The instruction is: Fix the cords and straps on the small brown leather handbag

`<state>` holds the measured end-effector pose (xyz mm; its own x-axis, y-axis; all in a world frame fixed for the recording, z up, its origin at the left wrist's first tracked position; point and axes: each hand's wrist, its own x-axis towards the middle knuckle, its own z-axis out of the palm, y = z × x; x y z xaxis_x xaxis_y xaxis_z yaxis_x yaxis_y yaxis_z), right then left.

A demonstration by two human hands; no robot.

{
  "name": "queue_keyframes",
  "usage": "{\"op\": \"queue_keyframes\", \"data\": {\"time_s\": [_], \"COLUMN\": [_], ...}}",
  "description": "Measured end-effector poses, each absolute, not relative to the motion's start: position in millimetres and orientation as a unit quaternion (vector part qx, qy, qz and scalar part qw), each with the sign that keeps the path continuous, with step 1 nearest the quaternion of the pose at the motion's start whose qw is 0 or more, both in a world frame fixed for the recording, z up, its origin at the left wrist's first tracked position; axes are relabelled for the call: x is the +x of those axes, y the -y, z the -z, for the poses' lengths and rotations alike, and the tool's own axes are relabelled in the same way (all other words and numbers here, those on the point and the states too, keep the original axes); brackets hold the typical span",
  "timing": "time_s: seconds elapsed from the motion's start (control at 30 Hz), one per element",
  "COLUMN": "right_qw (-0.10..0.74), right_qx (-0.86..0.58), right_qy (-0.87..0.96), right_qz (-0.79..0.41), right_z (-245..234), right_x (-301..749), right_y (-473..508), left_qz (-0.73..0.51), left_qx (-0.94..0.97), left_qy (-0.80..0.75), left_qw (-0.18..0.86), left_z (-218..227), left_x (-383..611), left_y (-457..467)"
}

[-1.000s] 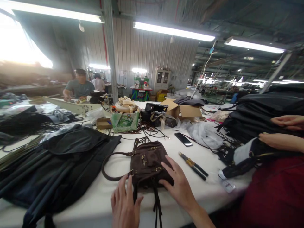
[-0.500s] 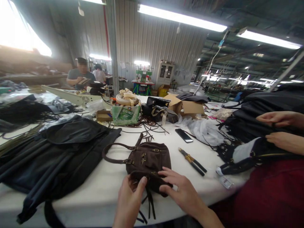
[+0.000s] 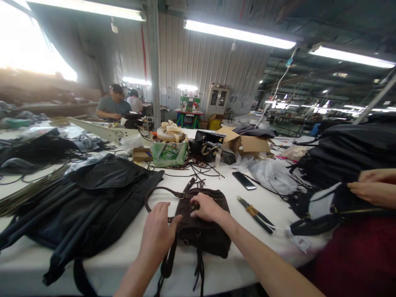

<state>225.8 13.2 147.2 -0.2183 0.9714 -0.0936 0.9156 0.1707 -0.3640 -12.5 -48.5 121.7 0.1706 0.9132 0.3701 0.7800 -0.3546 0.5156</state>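
A small dark brown handbag (image 3: pixel 213 241) lies on the white table in front of me, its looped handle pointing left and thin straps hanging from its near side. My left hand (image 3: pixel 157 229) rests at the bag's left edge by the lower end of the handle, thumb and fingers apart. My right hand (image 3: pixel 206 207) reaches over the bag with bent fingers around a small brass clasp on its upper side. The fingertips partly cover that clasp.
Left of the bag lies a large black backpack (image 3: pixel 102 206). Pliers (image 3: pixel 255 214) and a phone (image 3: pixel 244 180) are on the right. Behind stand a green box (image 3: pixel 169 154) and an open carton (image 3: pixel 255 144). A co-worker's hands (image 3: pixel 374 187) handle a black bag at far right.
Both hands have left the handbag's near edge. My left hand moved up to its left side, my right hand to the clasp. A strap now hangs at the near left.
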Motion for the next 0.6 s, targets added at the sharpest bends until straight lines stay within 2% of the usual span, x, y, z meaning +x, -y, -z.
{"op": "queue_keyframes", "data": {"time_s": [0.1, 0.37, 0.5, 0.6], "right_qw": [0.078, 0.048, 0.061, 0.108], "right_qx": [-0.627, -0.614, -0.584, -0.592], "right_qy": [0.761, 0.781, 0.801, 0.787], "right_qz": [-0.151, -0.105, -0.118, -0.137], "right_z": [-144, -134, -137, -136], "right_x": [225, 224, 240, 247], "right_y": [-15, -10, -7, -5], "left_qz": [-0.249, -0.265, -0.316, -0.370], "left_qx": [0.775, 0.801, 0.813, 0.804], "left_qy": [-0.553, -0.515, -0.481, -0.465], "left_qw": [0.177, 0.152, 0.082, 0.028], "left_z": [-116, -88, -47, -22], "left_x": [10, 61, 70, 70], "left_y": [37, 93, 106, 108]}}
